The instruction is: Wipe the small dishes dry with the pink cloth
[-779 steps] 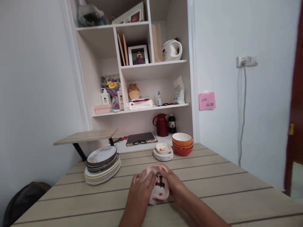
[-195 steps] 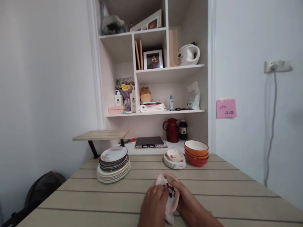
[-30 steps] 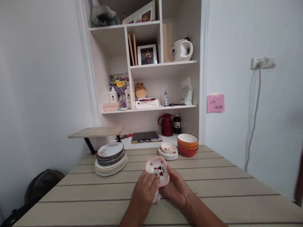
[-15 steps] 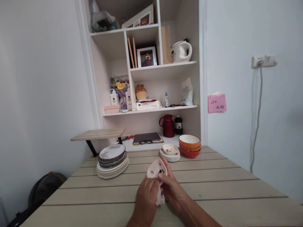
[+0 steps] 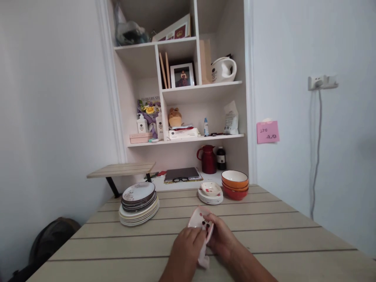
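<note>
Low over the near middle of the table, my right hand (image 5: 223, 238) grips the right side of a small white bowl (image 5: 194, 220) with a pink rim and a red and black pattern. The bowl is tilted, its inside turned partly towards me. My left hand (image 5: 188, 246) has its fingers bent together at the bowl's near inside, closed on a pale pink cloth (image 5: 203, 261). The cloth's loose end hangs below, between both hands. My left fingers hide the lower part of the bowl.
Stacked plates (image 5: 138, 209) stand at the left near a small raised shelf (image 5: 122, 169). Further back are small white plates (image 5: 210, 199) topped by a small patterned dish (image 5: 210, 188), beside stacked orange and red bowls (image 5: 235, 185). A laptop (image 5: 182, 173) and a red jug (image 5: 208, 159) are behind.
The bowl has shifted slightly right and downward in view and is turned more on its side. My right thumb has moved up near its rim. The cloth moved along with my left hand.
</note>
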`<state>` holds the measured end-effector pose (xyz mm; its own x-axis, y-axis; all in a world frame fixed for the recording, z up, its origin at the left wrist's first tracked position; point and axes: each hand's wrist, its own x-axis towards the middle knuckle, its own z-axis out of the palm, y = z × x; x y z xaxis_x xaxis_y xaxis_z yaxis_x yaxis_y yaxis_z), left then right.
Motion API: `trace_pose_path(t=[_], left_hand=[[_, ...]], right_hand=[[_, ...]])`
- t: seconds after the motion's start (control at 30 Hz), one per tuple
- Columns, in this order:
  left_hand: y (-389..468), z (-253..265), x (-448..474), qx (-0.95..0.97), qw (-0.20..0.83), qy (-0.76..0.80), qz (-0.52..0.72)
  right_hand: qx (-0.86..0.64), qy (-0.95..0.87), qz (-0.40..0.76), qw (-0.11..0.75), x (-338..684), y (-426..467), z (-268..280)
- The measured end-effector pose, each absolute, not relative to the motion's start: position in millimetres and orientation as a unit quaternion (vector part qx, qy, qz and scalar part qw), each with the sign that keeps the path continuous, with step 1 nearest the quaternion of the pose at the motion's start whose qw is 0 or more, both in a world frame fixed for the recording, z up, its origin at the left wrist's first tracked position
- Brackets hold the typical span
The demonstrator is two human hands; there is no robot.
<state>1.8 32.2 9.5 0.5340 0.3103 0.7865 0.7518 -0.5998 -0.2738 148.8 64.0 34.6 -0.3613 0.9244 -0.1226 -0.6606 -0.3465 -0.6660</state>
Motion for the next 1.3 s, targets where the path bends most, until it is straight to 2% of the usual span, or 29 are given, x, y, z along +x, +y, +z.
trace_pose_path(t=[0.1, 0.17, 0.37, 0.53, 0.7, 1.13, 1.3], left_hand=[[32, 12, -1, -0.816, 0.305, -0.321, -0.371], [29, 14, -3, -0.816, 0.306, -0.314, -0.376], [23, 20, -9, -0.785, 0.380, -0.298, -0.387], [25, 20, -10, -0.763, 0.410, -0.316, -0.387], [24, 19, -4, -0.760, 0.421, -0.317, -0.380], [25, 13, 3, -0.820, 0.333, -0.342, -0.317], [23, 15, 1, -0.820, 0.337, -0.322, -0.332]], right_hand=[[-0.266, -0.258, 0.815, 0.445, 158, 66, 40], [-0.242, -0.259, 0.827, 0.437, 161, 64, 41], [-0.094, -0.255, 0.824, 0.498, 159, 50, 47], [-0.054, -0.245, 0.817, 0.520, 146, 43, 48], [-0.130, -0.225, 0.809, 0.528, 132, 44, 41], [-0.297, -0.253, 0.818, 0.422, 148, 55, 43], [-0.262, -0.277, 0.836, 0.394, 156, 56, 37]])
